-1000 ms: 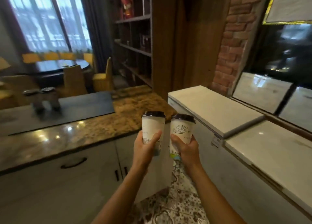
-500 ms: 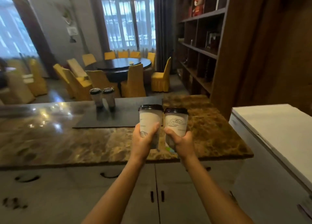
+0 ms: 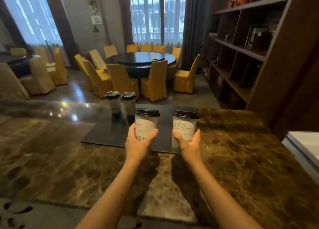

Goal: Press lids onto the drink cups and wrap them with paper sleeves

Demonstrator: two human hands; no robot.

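Two lidded cups are standing side by side on the dark mat toward the far edge of the marble tabletop. The far left cup and the far right cup are almost touching, each capped with a black lid; their walls are looking pale and blurred, and what is inside cannot be told.

Nearer, the left hand is wrapping its grip around the lower half of the left cup, thumb on the right side and fingers round the left. This cup is wearing a white paper sleeve with a faint line drawing, and the left lid is sitting flat on its rim. It is being held upright over the mat's near half.

The right hand is closing its grip on the right cup in the same way, thumb on the left side, fingers on the right. This cup is also showing a white sleeve with a wave-like drawing, and the right lid is covering it. It is upright over the mat's near right corner, clearly apart from the left cup. The lids are hiding both cups' contents.

Whether either held cup is touching the mat cannot be told.
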